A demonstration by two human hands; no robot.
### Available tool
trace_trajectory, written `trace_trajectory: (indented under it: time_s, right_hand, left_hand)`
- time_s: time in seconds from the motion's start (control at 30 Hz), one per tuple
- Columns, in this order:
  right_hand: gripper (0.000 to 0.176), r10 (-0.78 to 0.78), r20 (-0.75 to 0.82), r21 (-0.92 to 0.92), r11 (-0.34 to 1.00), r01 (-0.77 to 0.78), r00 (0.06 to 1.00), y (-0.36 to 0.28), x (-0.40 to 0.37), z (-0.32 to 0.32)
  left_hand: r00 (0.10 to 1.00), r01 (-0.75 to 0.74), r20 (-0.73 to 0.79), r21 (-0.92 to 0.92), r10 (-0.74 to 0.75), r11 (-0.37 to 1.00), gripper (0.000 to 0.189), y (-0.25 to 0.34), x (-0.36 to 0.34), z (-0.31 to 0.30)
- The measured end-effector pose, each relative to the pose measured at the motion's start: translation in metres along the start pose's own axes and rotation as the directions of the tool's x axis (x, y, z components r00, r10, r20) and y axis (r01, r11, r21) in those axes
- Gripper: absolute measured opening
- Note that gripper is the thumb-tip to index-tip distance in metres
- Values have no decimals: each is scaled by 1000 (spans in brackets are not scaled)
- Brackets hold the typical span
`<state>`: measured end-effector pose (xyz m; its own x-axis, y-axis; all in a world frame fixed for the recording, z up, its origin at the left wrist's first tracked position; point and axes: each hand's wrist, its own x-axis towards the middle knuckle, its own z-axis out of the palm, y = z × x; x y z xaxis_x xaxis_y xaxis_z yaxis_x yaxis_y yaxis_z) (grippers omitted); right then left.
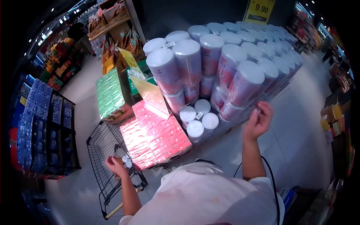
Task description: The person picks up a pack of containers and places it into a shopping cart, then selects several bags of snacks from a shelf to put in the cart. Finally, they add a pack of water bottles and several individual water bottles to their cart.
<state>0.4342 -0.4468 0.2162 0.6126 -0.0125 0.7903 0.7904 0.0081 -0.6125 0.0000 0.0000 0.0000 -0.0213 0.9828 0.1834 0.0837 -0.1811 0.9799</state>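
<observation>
My right hand [258,122] is raised beside a tall stack of white-lidded canisters [245,80]. Its fingers are loosely bent, apart from the thumb, and nothing shows in them. Shrink wrap binds the pink and lilac canisters in packs. A lower pack of canisters [198,119] stands at the stack's near corner. Over the wire shopping cart [103,144], my left hand [117,167] hangs with its fingers slightly curled and apart, holding nothing visible. White-topped items [127,162] show in the cart just beyond that hand.
Red wrapped boxes [157,140] are piled between cart and canisters, with green packs [110,95] behind. A sign [150,95] stands on the red pile. Racks of blue bottles [35,123] line the left. Tiled floor [292,138] runs along the right; a black cable [272,176] hangs at my right side.
</observation>
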Motion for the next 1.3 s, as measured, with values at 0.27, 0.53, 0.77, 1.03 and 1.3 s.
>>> trace_trajectory:
  time_s: [0.27,0.53,0.77,1.03,1.3]
  right_hand:
    - [49,-167,-131,-62,985,160,977,-5,82,-9]
    - [60,-95,-3,53,994,95,995,-8,91,-39]
    - [63,2,108,78,997,-10,994,-14,88,-54]
    - [66,36,184,81,995,-52,982,-11,79,-40]
    - [74,95,169,59,993,-107,981,-11,75,-25]
  left_hand:
    - [602,-563,376,-427,705,708,36,279,-149,199]
    - [478,-648,391,-447,786,617,46,331,-166,262]
    - [706,-555,307,-320,638,768,90,340,-131,298]
    - [691,-426,477,-337,543,839,71,364,-121,320]
    - [621,-639,471,-158,627,753,74,356,-108,314]
